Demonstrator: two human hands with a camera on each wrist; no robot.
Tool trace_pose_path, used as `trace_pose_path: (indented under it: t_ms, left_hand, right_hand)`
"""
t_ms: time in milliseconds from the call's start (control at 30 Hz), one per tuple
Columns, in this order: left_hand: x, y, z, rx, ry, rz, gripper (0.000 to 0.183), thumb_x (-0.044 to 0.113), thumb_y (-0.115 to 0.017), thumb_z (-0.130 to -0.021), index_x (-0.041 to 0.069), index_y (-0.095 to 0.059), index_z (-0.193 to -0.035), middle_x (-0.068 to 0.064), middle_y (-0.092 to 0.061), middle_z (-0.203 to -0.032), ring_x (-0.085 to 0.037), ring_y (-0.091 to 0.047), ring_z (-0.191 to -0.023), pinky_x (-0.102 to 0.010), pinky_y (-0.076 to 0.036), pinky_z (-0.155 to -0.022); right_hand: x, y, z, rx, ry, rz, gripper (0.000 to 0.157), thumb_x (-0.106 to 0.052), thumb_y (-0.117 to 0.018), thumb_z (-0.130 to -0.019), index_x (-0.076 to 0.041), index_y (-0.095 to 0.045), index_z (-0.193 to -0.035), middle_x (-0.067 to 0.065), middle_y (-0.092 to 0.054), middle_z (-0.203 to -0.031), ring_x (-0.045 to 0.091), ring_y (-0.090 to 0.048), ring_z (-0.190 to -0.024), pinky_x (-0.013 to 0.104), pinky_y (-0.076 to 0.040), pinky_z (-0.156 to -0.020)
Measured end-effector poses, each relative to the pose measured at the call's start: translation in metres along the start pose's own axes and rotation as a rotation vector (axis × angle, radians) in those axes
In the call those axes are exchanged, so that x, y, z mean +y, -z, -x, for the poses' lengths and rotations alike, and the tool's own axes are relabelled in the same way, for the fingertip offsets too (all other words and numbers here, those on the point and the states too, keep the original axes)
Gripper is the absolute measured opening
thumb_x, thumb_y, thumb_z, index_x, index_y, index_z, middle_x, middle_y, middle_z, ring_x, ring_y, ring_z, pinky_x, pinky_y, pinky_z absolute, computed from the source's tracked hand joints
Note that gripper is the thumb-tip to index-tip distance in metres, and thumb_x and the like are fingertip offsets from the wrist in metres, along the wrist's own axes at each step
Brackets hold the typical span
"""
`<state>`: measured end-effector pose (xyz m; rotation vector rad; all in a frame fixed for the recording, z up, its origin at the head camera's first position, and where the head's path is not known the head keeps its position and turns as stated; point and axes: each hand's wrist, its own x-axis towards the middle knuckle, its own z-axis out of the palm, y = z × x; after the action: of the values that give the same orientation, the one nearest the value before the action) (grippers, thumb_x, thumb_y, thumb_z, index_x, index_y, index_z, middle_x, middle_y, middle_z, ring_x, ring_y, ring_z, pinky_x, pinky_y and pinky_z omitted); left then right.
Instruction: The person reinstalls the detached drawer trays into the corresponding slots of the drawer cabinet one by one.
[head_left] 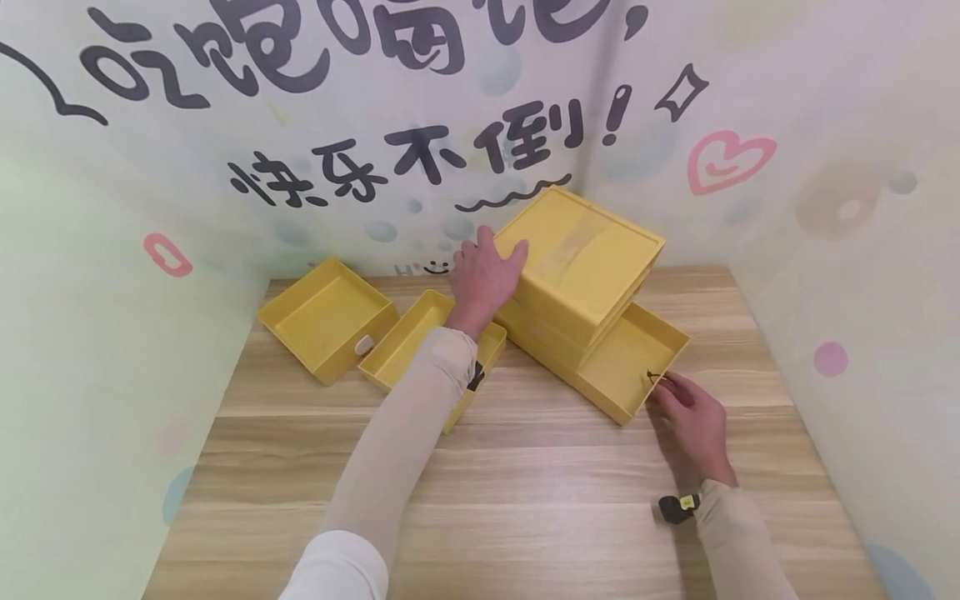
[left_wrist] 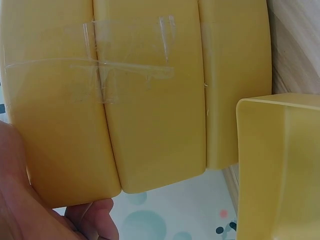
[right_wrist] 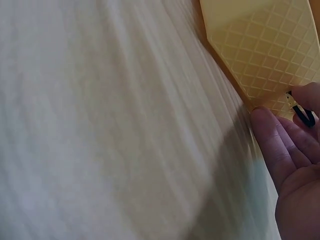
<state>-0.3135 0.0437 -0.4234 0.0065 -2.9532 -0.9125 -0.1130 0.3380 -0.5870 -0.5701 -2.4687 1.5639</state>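
A yellow drawer unit [head_left: 581, 250] stands at the back, with its bottom drawer [head_left: 622, 358] pulled out toward the right. My left hand [head_left: 483, 279] grips the unit at its upper left edge; in the left wrist view, fingertips show curled past the corner. My right hand [head_left: 693, 417] is at the front of the pulled-out drawer. Between thumb and fingers it pinches a small dark loop [right_wrist: 305, 116], with a finger against the drawer's diamond-patterned front [right_wrist: 272, 52].
Two loose yellow drawers lie on the wooden table [head_left: 540, 500] to the left: one [head_left: 322, 321] with a white knob, the other [head_left: 408, 333] partly behind my left forearm. Patterned walls [head_left: 847, 250] close in the back and both sides. Clear tape [left_wrist: 130, 65] crosses the unit's side.
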Motion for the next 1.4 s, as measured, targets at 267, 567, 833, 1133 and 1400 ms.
trace_pose_path:
  t_ms: [267,567,833,1133,1400]
  left_hand:
    - [-0.001,0.0,-0.001,-0.001,0.002,0.009,0.069,0.07,-0.044,-0.095,0.018,-0.043,-0.139,-0.013,-0.058,-0.12,-0.033,-0.054,-0.109,-0.048,-0.047,-0.092]
    - [-0.002,-0.001,-0.001,0.012,-0.002,0.011,0.069,0.07,-0.045,-0.095,0.018,-0.044,-0.139,-0.014,-0.059,-0.119,-0.033,-0.055,-0.109,-0.048,-0.048,-0.091]
    - [-0.001,0.0,0.0,0.009,0.007,0.013,0.068,0.07,-0.044,-0.095,0.019,-0.043,-0.139,-0.013,-0.058,-0.118,-0.032,-0.055,-0.109,-0.048,-0.048,-0.091]
    - [-0.001,-0.001,0.001,0.009,0.007,0.017,0.068,0.069,-0.045,-0.095,0.018,-0.043,-0.139,-0.014,-0.058,-0.12,-0.034,-0.055,-0.11,-0.049,-0.048,-0.092]
    - [-0.003,-0.002,0.0,0.03,-0.009,0.033,0.064,0.068,-0.046,-0.095,0.017,-0.046,-0.134,-0.014,-0.059,-0.116,-0.034,-0.055,-0.107,-0.048,-0.049,-0.087]
  right_hand:
    - [-0.004,-0.007,-0.008,-0.021,0.011,-0.002,0.049,-0.035,-0.067,-0.099,-0.007,-0.062,-0.139,0.021,-0.069,-0.131,-0.016,-0.065,-0.09,0.009,-0.056,-0.077]
    - [-0.008,-0.013,-0.013,-0.036,-0.003,-0.028,0.05,-0.035,-0.065,-0.1,-0.007,-0.059,-0.142,0.022,-0.068,-0.132,-0.012,-0.068,-0.088,0.014,-0.059,-0.077]
    - [-0.011,-0.018,-0.017,-0.039,0.012,-0.071,0.05,-0.028,-0.066,-0.1,-0.003,-0.057,-0.142,0.025,-0.067,-0.132,-0.011,-0.068,-0.087,0.014,-0.059,-0.077]
    - [-0.013,-0.02,-0.019,-0.066,0.0,-0.107,0.05,-0.025,-0.064,-0.101,-0.001,-0.055,-0.143,0.029,-0.065,-0.132,-0.003,-0.072,-0.084,0.021,-0.062,-0.076]
    - [-0.015,-0.024,-0.022,-0.095,-0.008,-0.107,0.053,-0.026,-0.07,-0.098,-0.003,-0.056,-0.143,0.022,-0.068,-0.13,-0.009,-0.069,-0.088,0.019,-0.061,-0.078]
